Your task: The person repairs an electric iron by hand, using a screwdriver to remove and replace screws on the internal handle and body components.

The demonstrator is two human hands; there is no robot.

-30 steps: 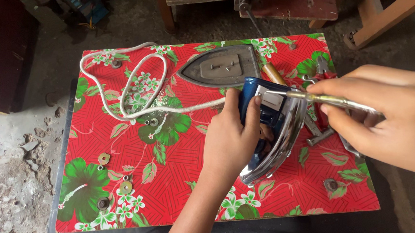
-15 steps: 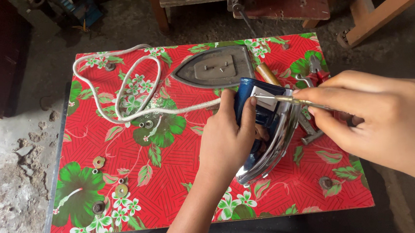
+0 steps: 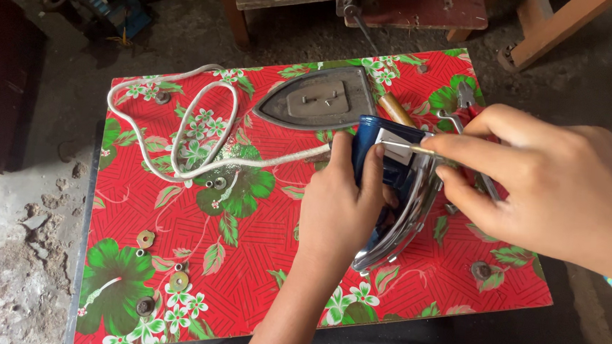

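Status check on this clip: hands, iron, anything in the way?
Left hand grips blue iron body. Right hand holds thin tool against it. Soleplate, white cord beside.

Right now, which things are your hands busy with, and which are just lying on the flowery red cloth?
In hand:
- blue and chrome iron body, gripped by the left hand
- thin metal screwdriver shaft, held by the right hand

Lying about:
- grey pointed soleplate
- looped white cord
- small round washers
- metal pliers

A small white rectangular label (image 3: 396, 148) sits on the blue iron body; no packages, signs or screens show.
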